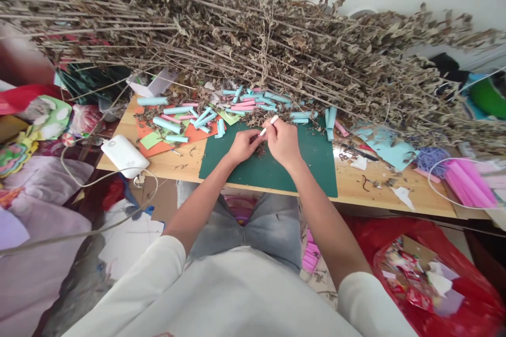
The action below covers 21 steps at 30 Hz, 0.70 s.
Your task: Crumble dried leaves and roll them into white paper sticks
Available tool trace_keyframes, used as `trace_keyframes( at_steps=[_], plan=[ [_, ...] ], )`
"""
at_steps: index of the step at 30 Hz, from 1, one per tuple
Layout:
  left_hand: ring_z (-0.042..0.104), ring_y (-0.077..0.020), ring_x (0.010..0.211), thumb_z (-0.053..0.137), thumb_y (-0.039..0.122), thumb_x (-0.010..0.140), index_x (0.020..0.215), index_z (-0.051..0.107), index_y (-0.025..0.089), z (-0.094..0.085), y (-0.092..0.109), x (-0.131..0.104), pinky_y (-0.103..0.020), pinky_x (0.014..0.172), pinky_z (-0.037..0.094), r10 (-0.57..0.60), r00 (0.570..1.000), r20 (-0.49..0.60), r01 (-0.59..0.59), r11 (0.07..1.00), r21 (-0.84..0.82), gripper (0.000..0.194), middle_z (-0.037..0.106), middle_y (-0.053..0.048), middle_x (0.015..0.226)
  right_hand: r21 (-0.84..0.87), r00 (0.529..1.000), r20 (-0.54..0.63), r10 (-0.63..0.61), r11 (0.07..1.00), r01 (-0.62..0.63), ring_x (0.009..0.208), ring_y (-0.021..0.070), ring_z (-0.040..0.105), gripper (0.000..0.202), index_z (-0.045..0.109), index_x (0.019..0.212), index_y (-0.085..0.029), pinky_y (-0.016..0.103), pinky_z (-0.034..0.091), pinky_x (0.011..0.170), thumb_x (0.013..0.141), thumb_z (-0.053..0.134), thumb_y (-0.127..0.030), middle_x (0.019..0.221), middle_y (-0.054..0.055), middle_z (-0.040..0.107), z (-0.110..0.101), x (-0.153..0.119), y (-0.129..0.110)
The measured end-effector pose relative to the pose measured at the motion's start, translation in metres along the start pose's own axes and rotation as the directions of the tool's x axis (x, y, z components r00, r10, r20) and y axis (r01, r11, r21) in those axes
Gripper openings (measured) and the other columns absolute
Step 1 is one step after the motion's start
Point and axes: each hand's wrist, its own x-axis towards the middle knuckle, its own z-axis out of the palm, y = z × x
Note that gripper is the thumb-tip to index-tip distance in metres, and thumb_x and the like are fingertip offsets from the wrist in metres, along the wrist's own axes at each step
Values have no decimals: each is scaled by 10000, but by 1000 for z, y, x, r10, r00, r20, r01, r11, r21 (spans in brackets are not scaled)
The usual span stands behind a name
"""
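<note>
My right hand [281, 141] is closed round a slim white stick [273, 120], tilted so that its lower end points down toward my left fingers. My left hand [244, 146] meets it from the other side, thumb and fingers pinched together at the stick's lower end. What else those left fingers hold is hidden. Both hands are over a dark green cutting mat [316, 166]. Crumbled dried leaves [260, 151] lie on the mat between and under them. Just beyond are several rolled paper tubes, light blue [277, 97] and pink [243, 108].
Dried leafy stalks [237, 37] are heaped along the back. A white power bank [124, 156] with a cable lies at the table's left edge. On the right are a black pen [360, 152], blue paper [389, 142] and purple yarn [432, 160]. A red rubbish bag [470, 279] stands below.
</note>
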Motion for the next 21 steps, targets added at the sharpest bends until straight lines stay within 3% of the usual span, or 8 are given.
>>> trace_keyframes(
  at_steps=[4,10,12,14,15,17,21],
  plan=[
    [393,-90,574,520,328,906,726,612,130,0,0,0,-222,593,313,-1,1000,-6,1,1000,-1,283,528,26,626,-5,999,30,-13,1000,13,668,192,618,284,621,896,-191,277,408,665,951,370,-312,733,59,674,1,1,1],
    [412,-97,580,520,336,911,746,631,131,-2,3,0,-229,602,330,7,1000,-3,-7,1000,-1,286,557,15,644,47,1000,-19,-23,999,24,628,169,604,294,631,859,-184,270,415,647,956,396,-333,704,48,660,-4,-3,-5],
    [427,-99,586,525,364,916,788,650,133,-2,5,-1,-229,608,341,-5,1000,-1,5,1000,-12,292,574,11,656,117,989,-147,21,993,-3,597,150,589,336,640,934,-186,257,420,629,981,374,-387,681,28,645,-17,-10,-6],
    [436,-99,584,528,388,919,828,663,137,-2,6,-1,-227,613,351,-22,1000,2,22,1000,-19,300,588,9,667,134,931,-351,98,989,-54,598,142,576,389,635,1016,-184,255,422,618,1000,334,-431,704,27,640,-32,-20,-3],
    [440,-98,583,525,397,921,839,666,138,-2,6,-1,-226,614,354,-31,1000,1,31,999,-19,306,593,7,673,113,904,-414,103,992,-60,587,138,563,393,637,1016,-184,255,420,613,1002,333,-434,701,25,635,-39,-27,2],
    [445,-99,581,519,413,924,844,668,138,-1,6,-1,-225,608,353,-40,999,0,40,999,-16,323,596,3,675,-11,907,-420,37,999,-46,596,134,552,343,655,962,-186,261,425,633,992,386,-397,736,33,652,-46,-42,13],
    [451,-100,582,525,409,921,851,668,142,1,4,0,-221,598,349,-35,999,-12,35,999,-15,311,599,2,677,-385,960,-255,-113,923,7,734,179,591,273,679,1007,-160,285,438,685,955,436,-276,836,85,678,-36,-78,39]
  ],
)
